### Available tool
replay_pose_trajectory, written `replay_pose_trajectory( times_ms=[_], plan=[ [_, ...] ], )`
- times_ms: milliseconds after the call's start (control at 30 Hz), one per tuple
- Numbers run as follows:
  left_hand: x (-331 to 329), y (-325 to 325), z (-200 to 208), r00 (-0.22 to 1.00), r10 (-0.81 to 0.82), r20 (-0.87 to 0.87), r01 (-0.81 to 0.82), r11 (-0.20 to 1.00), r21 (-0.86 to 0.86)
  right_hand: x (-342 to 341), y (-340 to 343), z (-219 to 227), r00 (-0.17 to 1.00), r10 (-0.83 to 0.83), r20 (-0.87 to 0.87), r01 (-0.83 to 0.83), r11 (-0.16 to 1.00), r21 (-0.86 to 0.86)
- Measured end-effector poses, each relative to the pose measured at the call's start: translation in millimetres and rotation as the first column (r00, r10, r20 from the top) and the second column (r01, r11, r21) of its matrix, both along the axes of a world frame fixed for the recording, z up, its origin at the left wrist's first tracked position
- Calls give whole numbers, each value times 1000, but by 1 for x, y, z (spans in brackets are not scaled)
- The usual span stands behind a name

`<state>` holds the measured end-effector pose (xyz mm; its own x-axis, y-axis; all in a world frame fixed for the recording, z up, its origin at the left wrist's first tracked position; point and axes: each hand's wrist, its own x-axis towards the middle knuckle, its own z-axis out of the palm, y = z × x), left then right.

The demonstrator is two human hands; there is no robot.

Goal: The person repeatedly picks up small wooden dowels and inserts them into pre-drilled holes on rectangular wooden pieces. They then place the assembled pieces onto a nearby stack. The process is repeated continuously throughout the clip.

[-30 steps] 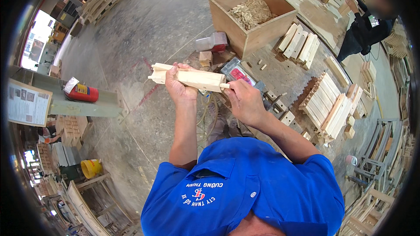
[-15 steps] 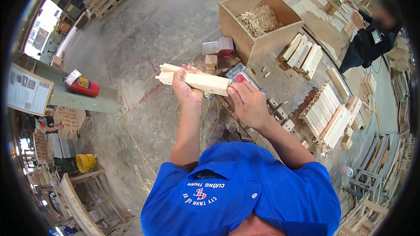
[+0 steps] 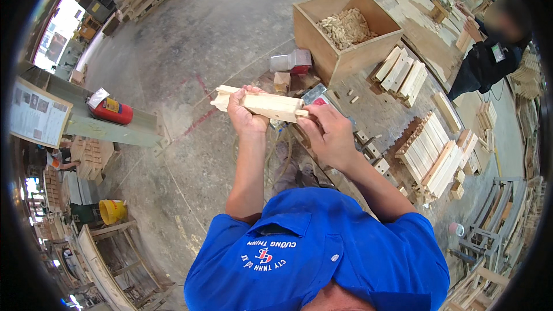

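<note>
My left hand [image 3: 247,116] is closed around a pale wooden bar [image 3: 276,103] held up in front of my body; whether it is one piece or two laid together I cannot tell. At the bar's right end, my right hand [image 3: 331,138] pinches a short wooden dowel [image 3: 301,113] between thumb and fingers. The dowel's tip lies against that end of the bar, and my fingers hide the rest. Beneath the hands, part of a plastic tray with something red [image 3: 318,101] shows on the work surface.
An open wooden box [image 3: 314,40] full of dowels stands ahead. Finished-looking wooden bars [image 3: 429,150] lie in rows on the right, near loose blocks [image 3: 371,151]. A clear and red container [image 3: 291,61] sits before the box. A co-worker [image 3: 489,52] stands far right; a fire extinguisher [image 3: 112,110] is left.
A short dowel now shows between my right fingers at the bar's end, where the fingertips touched the end before. My right hand has shifted slightly right; my left keeps its hold.
</note>
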<state>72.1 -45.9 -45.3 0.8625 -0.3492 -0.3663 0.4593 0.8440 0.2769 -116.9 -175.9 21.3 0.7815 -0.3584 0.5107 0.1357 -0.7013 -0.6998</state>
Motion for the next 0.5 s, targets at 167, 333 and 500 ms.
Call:
replay_pose_trajectory(
  times_ms=[167, 333, 500],
  plan=[
    [22, 24, -18, 985, -54, -164, 34, 992, -119, -15, 1, 19, 984, 91, -154, -2, 868, 496],
    [21, 23, -34, 950, -212, -230, 133, 939, -318, -42, -25, -69, 963, 232, -137, 214, -347, 913],
    [23, 32, -35, 954, -189, -234, 111, 944, -310, -75, 4, -107, 929, 335, -158, 332, -562, 758]
  ],
)
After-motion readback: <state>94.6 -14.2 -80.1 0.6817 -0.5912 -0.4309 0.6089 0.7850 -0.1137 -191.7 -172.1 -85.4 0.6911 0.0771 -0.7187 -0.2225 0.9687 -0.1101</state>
